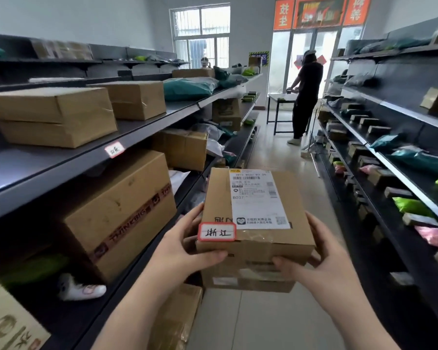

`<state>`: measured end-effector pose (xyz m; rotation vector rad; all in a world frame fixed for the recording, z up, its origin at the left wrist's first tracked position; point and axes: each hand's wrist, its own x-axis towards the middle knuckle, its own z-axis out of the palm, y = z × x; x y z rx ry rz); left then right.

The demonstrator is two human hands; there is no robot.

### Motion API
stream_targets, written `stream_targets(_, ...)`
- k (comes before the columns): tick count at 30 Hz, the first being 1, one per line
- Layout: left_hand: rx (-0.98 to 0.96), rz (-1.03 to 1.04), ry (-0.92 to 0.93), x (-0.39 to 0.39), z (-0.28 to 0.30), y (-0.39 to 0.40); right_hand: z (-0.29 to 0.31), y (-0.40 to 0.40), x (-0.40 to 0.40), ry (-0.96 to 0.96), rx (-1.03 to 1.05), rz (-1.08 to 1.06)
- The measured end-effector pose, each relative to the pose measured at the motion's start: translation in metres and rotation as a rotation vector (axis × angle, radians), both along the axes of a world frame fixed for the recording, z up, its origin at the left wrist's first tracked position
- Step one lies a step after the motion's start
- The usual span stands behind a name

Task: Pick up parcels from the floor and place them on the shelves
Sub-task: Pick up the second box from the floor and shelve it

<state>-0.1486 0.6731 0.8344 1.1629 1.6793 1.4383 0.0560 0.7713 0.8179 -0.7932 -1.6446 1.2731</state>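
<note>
Carrying is the step in hand: the left hand (185,246) and the right hand (321,256) are both clamping a small brown cardboard parcel with a white shipping label and a red-bordered handwritten tag (257,213), one on each side with the thumbs across its near edge. It is sitting at chest height in the aisle, at six o'clock of the view, off the floor and not yet shelved. A second flat brown box (248,281) seems to be riding beneath it, though the underside is poorly shown.

Next, I judge, the parcel is needing a free slot and a lift sideways. The dark metal shelving on the left (61,170), at nine o'clock, is carrying two large taped cardboard boxes (53,114), with bare board between them and the shelf lip. The dark shelving on the right (395,157), at three o'clock, is crowded with small packets and green bags. A person in black clothes (305,97) is standing at one o'clock by a desk (281,98), well apart, leaving the aisle passable.
</note>
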Motion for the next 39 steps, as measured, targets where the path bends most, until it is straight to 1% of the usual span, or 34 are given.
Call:
stream_targets(4,0.026,0.027,-0.042,0.005,-0.005,0.047,-0.003,0.052,0.002,-0.015,-0.001,0.017)
stream_targets(11,0.014,0.014,-0.108,0.01,-0.008,0.104,-0.004,0.11,0.009,-0.036,-0.057,0.042)
stream_targets(17,0.039,-0.03,-0.146,0.002,-0.007,0.168,0.006,0.164,0.006,-0.056,-0.049,0.002)
stream_targets(20,0.048,-0.079,-0.158,-0.013,-0.01,0.213,0.007,0.203,-0.005,-0.061,-0.047,-0.037)
stream_targets(23,0.073,-0.084,-0.169,-0.021,-0.006,0.237,0.01,0.226,-0.013,-0.048,-0.045,-0.041)
stream_targets(28,0.113,-0.111,-0.168,-0.057,-0.001,0.306,0.021,0.289,-0.046,-0.011,-0.027,-0.067)
stream_targets(34,0.097,-0.151,-0.164,-0.098,-0.002,0.387,0.018,0.358,-0.08,0.003,-0.036,-0.12)
stream_targets(39,0.097,-0.197,-0.181,-0.112,-0.003,0.442,0.017,0.407,-0.091,-0.014,-0.051,-0.155)
